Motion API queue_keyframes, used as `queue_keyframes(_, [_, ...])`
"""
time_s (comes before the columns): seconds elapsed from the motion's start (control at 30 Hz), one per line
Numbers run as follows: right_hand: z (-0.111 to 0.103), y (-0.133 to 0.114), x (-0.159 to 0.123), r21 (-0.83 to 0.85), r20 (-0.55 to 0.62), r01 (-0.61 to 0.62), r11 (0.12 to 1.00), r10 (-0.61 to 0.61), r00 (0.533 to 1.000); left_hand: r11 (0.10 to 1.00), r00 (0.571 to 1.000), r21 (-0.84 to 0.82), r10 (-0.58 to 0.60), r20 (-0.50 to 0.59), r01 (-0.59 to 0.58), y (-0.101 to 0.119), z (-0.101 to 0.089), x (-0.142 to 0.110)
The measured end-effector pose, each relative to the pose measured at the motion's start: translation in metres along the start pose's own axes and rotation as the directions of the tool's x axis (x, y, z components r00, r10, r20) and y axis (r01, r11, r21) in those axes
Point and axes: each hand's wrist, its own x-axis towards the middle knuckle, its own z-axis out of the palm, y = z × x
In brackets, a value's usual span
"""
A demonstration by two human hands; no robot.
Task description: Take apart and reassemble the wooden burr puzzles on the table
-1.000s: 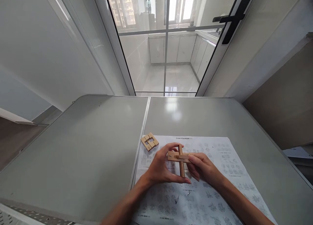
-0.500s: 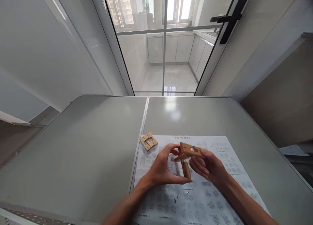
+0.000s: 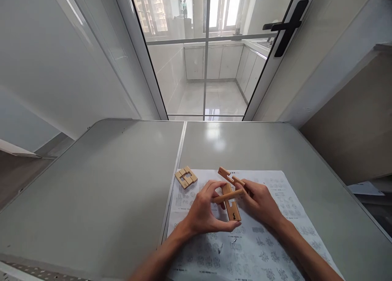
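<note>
My left hand (image 3: 202,211) is closed around a notched wooden puzzle piece (image 3: 234,214) with a dark mark near its lower end, gripped between thumb and fingers. A second wooden puzzle stick (image 3: 220,198) crosses it, seemingly fitted through its slot. My right hand (image 3: 262,201) pinches another notched wooden puzzle piece (image 3: 224,173), tilted up and to the left just beyond the crossed pair. Its fingertips are close to the stick's right end; whether they touch it I cannot tell. Both hands are above a printed paper sheet (image 3: 260,252).
A flat assembled wooden block puzzle (image 3: 186,177) with a central gap lies at the sheet's upper left corner. Small thin dark or shiny items (image 3: 219,248) show on the paper. The grey table (image 3: 128,183) reaches to a glass door with a black handle (image 3: 288,27).
My right hand has turned its notched piece and moved it back, slightly apart from the crossed pieces. The pieces in my left hand have rotated, showing the marked face.
</note>
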Motion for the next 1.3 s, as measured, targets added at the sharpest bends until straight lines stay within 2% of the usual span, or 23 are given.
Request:
queue_keyframes(0.3, [-0.001, 0.004, 0.002, -0.114, 0.042, 0.065, 0.991, -0.061, 0.997, 0.999, 0.999, 0.037, -0.015, -0.031, 0.016, 0.007, -0.003, 0.000])
queue_keyframes(0.6, [0.000, 0.008, 0.000, -0.167, 0.083, 0.113, 0.979, -0.101, 0.991, 0.997, 0.998, -0.062, -0.053, -0.046, 0.050, 0.006, -0.004, 0.001])
queue_keyframes(0.77, [-0.003, 0.005, 0.001, -0.243, 0.046, 0.065, 0.968, -0.056, 0.997, 0.970, 0.993, -0.222, -0.112, -0.034, 0.102, 0.009, -0.006, 0.002])
queue_keyframes(0.87, [-0.004, 0.003, 0.002, -0.261, 0.000, 0.019, 0.965, -0.020, 1.000, 0.958, 0.989, -0.258, -0.139, -0.046, 0.123, 0.011, -0.007, 0.003])
queue_keyframes(1.13, [-0.002, 0.009, 0.004, -0.380, -0.097, 0.002, 0.925, -0.042, 0.994, 0.984, 0.987, -0.129, -0.133, -0.093, 0.121, 0.009, -0.005, 0.001])
queue_keyframes(1.3, [-0.003, 0.010, 0.005, -0.446, -0.115, 0.035, 0.894, -0.096, 0.989, 0.987, 0.989, -0.123, -0.117, -0.090, 0.106, 0.008, -0.004, 0.001])
